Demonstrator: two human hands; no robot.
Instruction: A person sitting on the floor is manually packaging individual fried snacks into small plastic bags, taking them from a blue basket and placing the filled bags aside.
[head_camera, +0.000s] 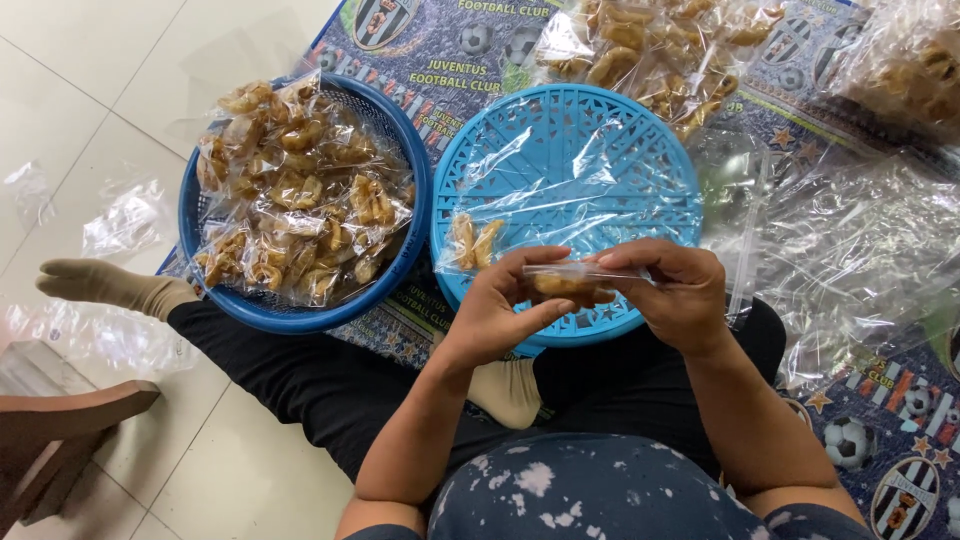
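Note:
My left hand (500, 305) and my right hand (670, 292) both pinch a small clear plastic bag (580, 277) of golden fried snack pieces, held over the near rim of a light blue perforated tray (590, 130). On that tray lie a loose clear bag and a small packet of snack strips (472, 243), just left of my left thumb. A dark blue basket (415, 170) to the left is piled with filled snack packets (295, 190).
More snack packets in clear plastic (650, 45) lie beyond the tray, with empty clear bags (850, 240) spread at right on a printed mat. My crossed legs and socked foot (110, 285) rest on white floor tiles. A wooden piece (60, 430) sits at lower left.

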